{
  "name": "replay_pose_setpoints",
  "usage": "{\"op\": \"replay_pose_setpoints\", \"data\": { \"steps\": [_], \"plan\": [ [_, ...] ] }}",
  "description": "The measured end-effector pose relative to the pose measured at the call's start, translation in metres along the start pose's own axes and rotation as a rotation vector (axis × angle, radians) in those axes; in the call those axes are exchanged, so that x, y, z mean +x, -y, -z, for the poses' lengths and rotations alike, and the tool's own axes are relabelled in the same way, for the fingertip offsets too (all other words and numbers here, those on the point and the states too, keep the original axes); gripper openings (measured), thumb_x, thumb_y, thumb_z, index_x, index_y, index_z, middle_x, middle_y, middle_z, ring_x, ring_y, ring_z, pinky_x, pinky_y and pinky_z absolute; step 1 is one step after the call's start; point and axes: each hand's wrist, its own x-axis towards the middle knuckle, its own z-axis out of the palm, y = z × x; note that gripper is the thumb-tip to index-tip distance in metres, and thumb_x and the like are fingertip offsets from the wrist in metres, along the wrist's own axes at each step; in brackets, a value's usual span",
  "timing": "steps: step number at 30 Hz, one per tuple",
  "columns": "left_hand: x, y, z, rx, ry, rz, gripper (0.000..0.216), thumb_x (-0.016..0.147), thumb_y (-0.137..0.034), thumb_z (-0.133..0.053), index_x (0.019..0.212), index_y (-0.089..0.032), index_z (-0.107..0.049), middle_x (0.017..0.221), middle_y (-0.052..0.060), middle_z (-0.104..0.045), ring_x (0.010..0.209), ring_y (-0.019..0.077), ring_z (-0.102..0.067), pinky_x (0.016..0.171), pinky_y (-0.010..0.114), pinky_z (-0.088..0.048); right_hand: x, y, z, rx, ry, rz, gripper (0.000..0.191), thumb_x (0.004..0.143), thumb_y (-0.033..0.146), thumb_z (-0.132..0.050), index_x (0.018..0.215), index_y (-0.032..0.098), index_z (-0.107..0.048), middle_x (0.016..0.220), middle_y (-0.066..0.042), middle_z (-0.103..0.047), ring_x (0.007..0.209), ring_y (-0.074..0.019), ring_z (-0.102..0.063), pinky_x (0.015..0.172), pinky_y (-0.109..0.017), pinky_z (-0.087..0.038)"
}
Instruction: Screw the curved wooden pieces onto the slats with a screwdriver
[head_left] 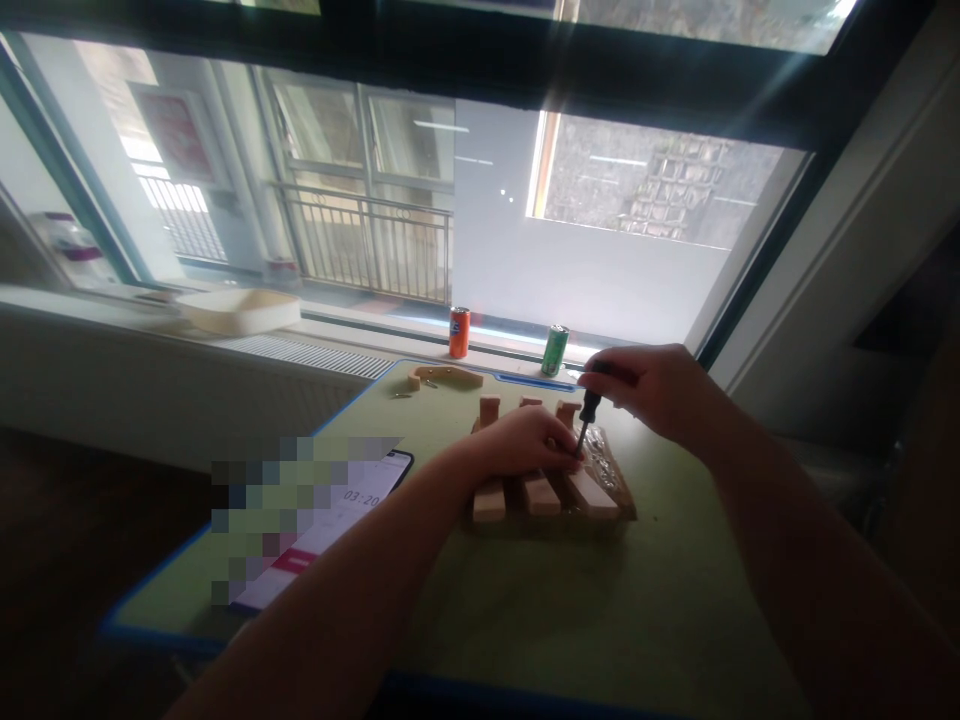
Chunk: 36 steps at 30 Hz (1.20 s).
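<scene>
A black-handled screwdriver [590, 405] is in my right hand [652, 390], whose fingers close around its handle. Its shaft points down and slightly left, the tip meeting the fingertips of my left hand [532, 440]. Those left fingers are pinched together at the tip, low over a wooden slat [592, 495]; whatever they grip is too small to make out. Under both hands lies a wooden assembly of parallel slats, including a middle slat [543, 497] and a left slat [489, 503]. Shiny clear plastic [602, 462] shows along its right side. My left hand covers part of it.
At the table's back left lie a curved wooden piece [454, 375] and small metal screws [401, 395]. A phone [337, 520] rests at the left. An orange can [459, 333], a green can [555, 350] and a cream tray [244, 311] stand along the window.
</scene>
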Motion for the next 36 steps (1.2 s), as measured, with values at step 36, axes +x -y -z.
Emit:
{"op": "replay_pose_setpoints", "data": {
  "steps": [36],
  "plan": [
    [0.003,-0.004,-0.007,-0.007,-0.110,0.013,0.032,0.081,-0.043,-0.052,0.098,-0.019,-0.064,0.091,0.003,-0.064,0.082,0.0150,-0.058,0.071,0.025,-0.043,0.007,-0.022,-0.008,0.403,0.329,-0.170,0.026,0.072,0.040,-0.062,0.086,0.018,-0.055,0.073,-0.001,-0.057,0.059,-0.0110,-0.052,0.048,-0.024,-0.042]
  ]
}}
